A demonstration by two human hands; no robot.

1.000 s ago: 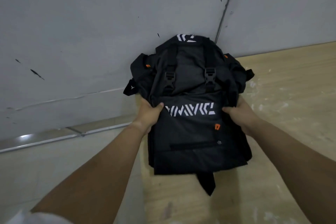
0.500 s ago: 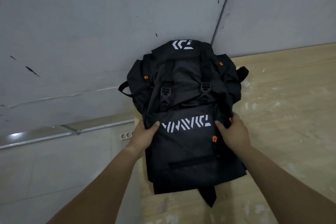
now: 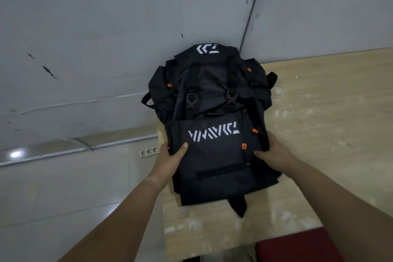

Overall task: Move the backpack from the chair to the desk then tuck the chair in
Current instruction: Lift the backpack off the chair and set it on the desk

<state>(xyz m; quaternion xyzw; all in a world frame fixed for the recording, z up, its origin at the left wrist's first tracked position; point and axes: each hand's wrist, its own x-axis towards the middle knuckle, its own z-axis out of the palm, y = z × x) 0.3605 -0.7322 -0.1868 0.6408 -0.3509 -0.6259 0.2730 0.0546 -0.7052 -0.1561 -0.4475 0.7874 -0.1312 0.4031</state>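
A black backpack (image 3: 212,117) with white lettering, two buckled straps and orange zip pulls lies flat on the light wooden desk (image 3: 319,134), its top end against the grey wall. My left hand (image 3: 170,159) grips the bag's lower left side, thumb on the front panel. My right hand (image 3: 274,153) grips its lower right side by the orange pulls. A dark red seat, likely the chair (image 3: 297,247), shows at the bottom right, just under the desk's near edge.
The grey wall (image 3: 106,38) rises directly behind the desk. The desk's left edge runs just under the bag's left side, with pale tiled floor (image 3: 63,198) below. A white power strip (image 3: 148,152) lies on the floor by the wall.
The bag has settled flatter on the desk and both hands have slid down its sides. The view has tilted down, bringing the red seat into sight.
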